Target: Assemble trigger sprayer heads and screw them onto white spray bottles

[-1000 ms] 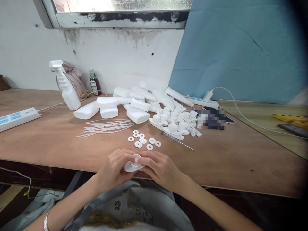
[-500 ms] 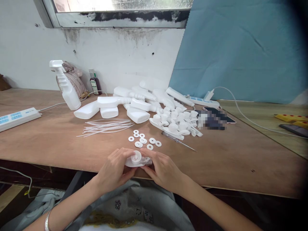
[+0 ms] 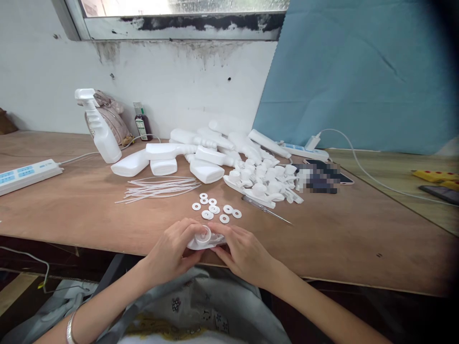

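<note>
Fingers of our left hand [image 3: 171, 244] and right hand [image 3: 245, 248] clamp a white plastic sprayer head [image 3: 196, 245] near the front edge of the brown wooden worktop [image 3: 322, 248]; one white plastic spray bottle [image 3: 105, 142] appears finished; flat white washers [image 3: 217, 210] and slender white tubes [image 3: 158, 188] lie loose.

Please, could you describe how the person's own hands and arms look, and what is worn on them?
The left hand and right hand have no gloves, and no sleeves show on the forearms. A silver-coloured bracelet circles the left forearm; the right one shows no band.
</note>
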The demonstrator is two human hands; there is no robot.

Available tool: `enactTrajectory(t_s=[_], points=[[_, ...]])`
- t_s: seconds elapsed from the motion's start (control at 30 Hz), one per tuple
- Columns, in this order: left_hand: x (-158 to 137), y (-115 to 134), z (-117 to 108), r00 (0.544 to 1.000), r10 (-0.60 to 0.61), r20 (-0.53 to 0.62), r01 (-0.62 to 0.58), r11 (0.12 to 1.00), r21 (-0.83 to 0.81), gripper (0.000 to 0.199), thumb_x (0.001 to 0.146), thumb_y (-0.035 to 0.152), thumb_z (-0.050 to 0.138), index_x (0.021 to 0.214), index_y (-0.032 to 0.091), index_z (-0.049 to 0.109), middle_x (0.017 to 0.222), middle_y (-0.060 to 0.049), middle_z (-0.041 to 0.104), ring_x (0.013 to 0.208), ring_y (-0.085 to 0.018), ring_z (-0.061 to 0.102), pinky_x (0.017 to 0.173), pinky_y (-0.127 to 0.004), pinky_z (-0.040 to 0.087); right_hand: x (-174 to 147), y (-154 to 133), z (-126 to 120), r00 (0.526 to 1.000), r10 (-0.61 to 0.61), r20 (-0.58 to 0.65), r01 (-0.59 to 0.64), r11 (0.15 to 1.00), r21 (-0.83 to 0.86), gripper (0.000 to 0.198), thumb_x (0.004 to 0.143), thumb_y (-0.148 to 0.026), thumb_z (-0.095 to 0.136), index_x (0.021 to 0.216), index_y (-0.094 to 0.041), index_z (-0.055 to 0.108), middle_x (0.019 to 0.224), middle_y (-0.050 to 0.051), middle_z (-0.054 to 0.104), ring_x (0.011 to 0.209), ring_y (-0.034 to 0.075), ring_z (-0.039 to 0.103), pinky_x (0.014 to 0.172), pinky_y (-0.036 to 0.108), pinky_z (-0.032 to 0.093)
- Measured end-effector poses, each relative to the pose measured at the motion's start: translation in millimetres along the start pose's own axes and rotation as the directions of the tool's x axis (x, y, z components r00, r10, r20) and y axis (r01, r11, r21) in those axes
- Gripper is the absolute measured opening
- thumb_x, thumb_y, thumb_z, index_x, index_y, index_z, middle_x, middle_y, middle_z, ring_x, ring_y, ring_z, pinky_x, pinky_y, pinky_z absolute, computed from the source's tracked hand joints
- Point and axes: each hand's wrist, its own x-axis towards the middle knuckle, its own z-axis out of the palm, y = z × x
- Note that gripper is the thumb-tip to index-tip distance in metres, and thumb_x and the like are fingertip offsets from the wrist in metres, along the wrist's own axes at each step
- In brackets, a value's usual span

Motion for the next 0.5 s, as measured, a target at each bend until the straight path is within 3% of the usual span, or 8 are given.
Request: enactTrajectory(t_s=[0.27,0.4,0.5], points=[[2,2,-4,1.0,0.008,-0.007,-0.007,0.998,0.063,0.023,0.078,0.013,0.053,0.1,0.019,0.048,0.094,-0.007,0.058,0.083,-0.017,0.055,0.071,-0.029,0.046,0,-1,-1,1.0,-0.013,0.003,0.013,1.0,-0.011,0.036,0.085,-0.014,0.048,0.119,-0.016,0.037,0.107,0.01,0.062,0.091,0.023,0.06,0.075,0.037,0.052],[3,1,-10,0.998,0.054,0.021,-0.054,0.999,-0.008,0.037,0.078,0.019,0.057,0.112,0.021,0.044,0.109,-0.009,0.055,0.098,-0.019,0.054,0.083,-0.032,0.045,1,-1,-2,1.0,-0.015,-0.003,0.015,0.999,-0.028,0.032,0.086,-0.015,0.045,0.118,-0.015,0.038,0.104,0.01,0.063,0.09,0.022,0.061,0.075,0.036,0.052],[3,-6,-27,1.0,-0.021,0.003,0.021,0.999,0.028,0.04,0.082,0.023,0.053,0.12,0.022,0.039,0.117,-0.01,0.053,0.108,-0.021,0.05,0.09,-0.035,0.042,1,-2,-1,0.999,-0.027,-0.02,0.026,0.998,-0.049,0.031,0.086,-0.015,0.044,0.117,-0.015,0.038,0.104,0.01,0.063,0.09,0.022,0.061,0.074,0.035,0.052]])
